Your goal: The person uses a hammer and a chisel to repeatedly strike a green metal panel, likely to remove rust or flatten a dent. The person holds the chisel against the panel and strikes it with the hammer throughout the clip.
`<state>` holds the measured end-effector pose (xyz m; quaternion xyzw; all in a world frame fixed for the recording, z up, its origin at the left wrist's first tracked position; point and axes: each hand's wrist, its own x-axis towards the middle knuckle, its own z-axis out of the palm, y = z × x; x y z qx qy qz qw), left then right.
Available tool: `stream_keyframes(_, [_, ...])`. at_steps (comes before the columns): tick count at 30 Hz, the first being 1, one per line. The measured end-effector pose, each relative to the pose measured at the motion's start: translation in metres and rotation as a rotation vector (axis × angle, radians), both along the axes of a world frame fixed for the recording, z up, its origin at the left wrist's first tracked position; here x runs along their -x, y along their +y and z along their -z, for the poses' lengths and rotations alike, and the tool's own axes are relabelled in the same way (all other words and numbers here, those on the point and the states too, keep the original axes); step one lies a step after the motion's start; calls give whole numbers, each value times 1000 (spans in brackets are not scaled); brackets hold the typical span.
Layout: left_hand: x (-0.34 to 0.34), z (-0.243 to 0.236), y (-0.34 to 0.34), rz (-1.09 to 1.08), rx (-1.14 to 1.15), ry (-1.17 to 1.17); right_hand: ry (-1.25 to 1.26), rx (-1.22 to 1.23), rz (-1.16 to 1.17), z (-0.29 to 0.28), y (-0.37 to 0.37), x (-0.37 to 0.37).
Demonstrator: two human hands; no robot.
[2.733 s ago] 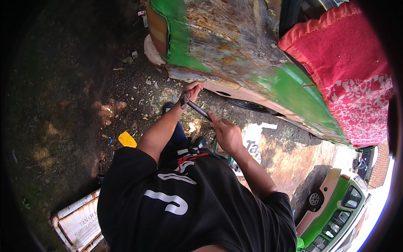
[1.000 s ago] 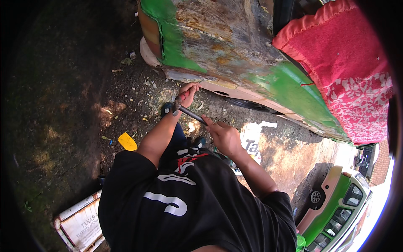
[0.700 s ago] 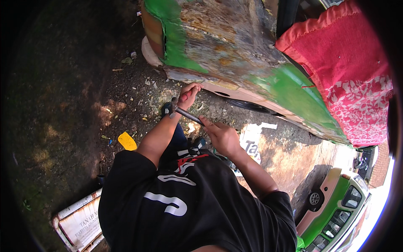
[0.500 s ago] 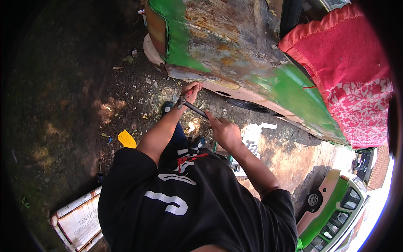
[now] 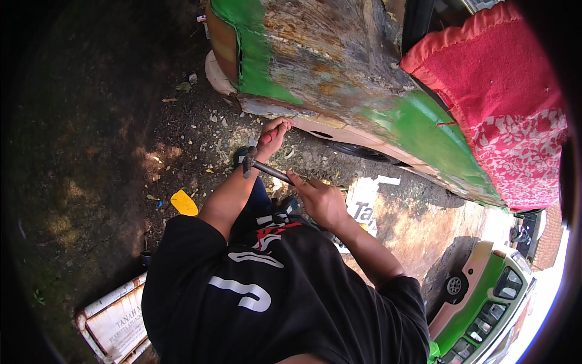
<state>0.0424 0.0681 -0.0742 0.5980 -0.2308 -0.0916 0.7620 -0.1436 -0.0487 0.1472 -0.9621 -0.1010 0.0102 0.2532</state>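
My left hand (image 5: pixel 274 132) is closed around a red-handled tool (image 5: pixel 267 138), held at the pale lower edge (image 5: pixel 321 125) of a vehicle body. The tool's kind is unclear, and its far end is mostly hidden by my fingers. A hammer (image 5: pixel 271 171) with a dark metal head is gripped in my right hand (image 5: pixel 323 203). Its head hangs over my left forearm, a little short of the red handle and apart from it. Above my hands, the vehicle's side panel (image 5: pixel 339 57) is green with large bare, rusty and scraped patches.
A red patterned cloth (image 5: pixel 485 91) drapes over the vehicle at the right. Paint chips litter the ground by my shoes. A yellow piece (image 5: pixel 183 202) lies at the left, a rusty white sign (image 5: pixel 115 321) at lower left. A printed sheet (image 5: pixel 362 200) and a parked green van (image 5: pixel 479 303) are to the right.
The hammer head has drawn back from the red handle, toward me and slightly left, as my right hand lowered a little. My left hand stays at the vehicle's edge.
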Motion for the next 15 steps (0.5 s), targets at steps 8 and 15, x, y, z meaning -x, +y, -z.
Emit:
stream_keyframes(8, [1, 2, -3, -8, -40, -25, 5, -12, 19, 2, -1, -1])
stream_keyframes(15, [0, 2, 0, -8, -74, -45, 3, -61, 31, -2, -7, -3])
